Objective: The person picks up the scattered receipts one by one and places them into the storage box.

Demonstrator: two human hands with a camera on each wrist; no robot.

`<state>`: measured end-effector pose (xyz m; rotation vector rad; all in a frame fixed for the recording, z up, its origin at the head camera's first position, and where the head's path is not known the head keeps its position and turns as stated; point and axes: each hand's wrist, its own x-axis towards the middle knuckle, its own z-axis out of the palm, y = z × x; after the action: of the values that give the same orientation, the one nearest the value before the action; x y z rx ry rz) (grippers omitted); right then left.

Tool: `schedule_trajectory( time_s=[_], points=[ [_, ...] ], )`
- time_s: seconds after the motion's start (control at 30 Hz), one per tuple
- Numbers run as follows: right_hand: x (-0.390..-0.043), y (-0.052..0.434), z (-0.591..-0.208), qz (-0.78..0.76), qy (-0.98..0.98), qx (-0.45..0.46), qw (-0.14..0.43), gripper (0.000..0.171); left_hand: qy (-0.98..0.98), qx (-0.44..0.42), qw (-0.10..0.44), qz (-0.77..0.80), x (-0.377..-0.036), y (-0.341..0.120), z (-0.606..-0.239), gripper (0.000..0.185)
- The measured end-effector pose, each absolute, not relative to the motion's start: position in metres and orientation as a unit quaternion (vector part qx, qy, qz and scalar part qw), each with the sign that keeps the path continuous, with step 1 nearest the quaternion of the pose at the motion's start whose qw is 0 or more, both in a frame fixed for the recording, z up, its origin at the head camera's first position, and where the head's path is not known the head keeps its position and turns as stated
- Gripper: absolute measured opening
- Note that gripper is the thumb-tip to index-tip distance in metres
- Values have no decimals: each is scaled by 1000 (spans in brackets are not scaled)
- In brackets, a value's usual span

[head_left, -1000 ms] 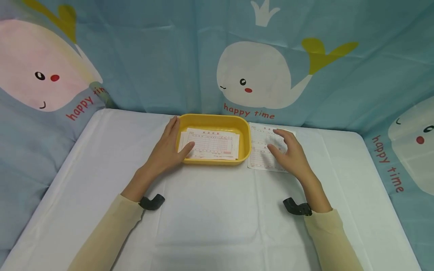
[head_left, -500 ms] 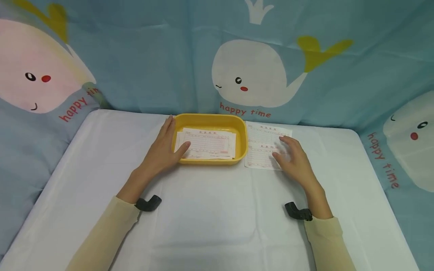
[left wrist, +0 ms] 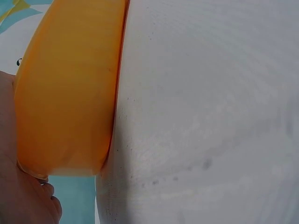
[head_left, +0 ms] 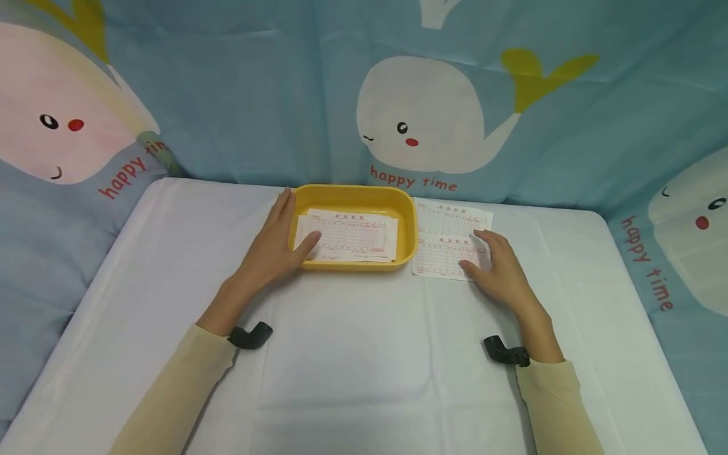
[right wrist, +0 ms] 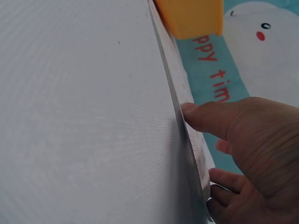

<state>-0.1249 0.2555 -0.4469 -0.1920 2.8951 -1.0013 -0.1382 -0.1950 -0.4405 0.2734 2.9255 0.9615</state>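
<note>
In the head view, a yellow plastic tray (head_left: 407, 249) stands at the back middle of the table, holding several printed receipt slips (head_left: 349, 237). My left hand (head_left: 270, 246) holds its left end, thumb over the near rim and fingers along the outer side. The left wrist view shows curled fingertips past the end of the tray (left wrist: 70, 93). Right of the tray lie two receipt slips (head_left: 440, 249), one below the other, flat on the cloth. My right hand (head_left: 500, 268) is at their right edge, thumb and fingers apart, the thumb (right wrist: 205, 116) touching the paper.
White cloth covers the table (head_left: 352, 354). Behind it and at both sides hangs a blue curtain (head_left: 273, 107) printed with whales. A black curved piece is strapped to each wrist, the left one (head_left: 250, 336) and the right one (head_left: 506, 351).
My right hand has shifted right and toward me, from over the slips to their right edge, uncovering more print. The left hand has stayed on the tray. The head view has moved slightly.
</note>
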Motion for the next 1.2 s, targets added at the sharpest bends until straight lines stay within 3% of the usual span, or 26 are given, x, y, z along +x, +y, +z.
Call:
schedule_trajectory(
  time_s=[0.73,0.93,1.2],
  points=[
    [-119,261,-435,-287,956,-26,55,80,946,84,28,313,-137,-192,-438,96],
    [-119,258,-435,-283,958,-20,45,75,947,85,32,309,-137,-195,-437,95],
    [-117,256,-435,-281,959,-22,21,55,947,90,24,309,-137,-194,-438,95]
  ],
)
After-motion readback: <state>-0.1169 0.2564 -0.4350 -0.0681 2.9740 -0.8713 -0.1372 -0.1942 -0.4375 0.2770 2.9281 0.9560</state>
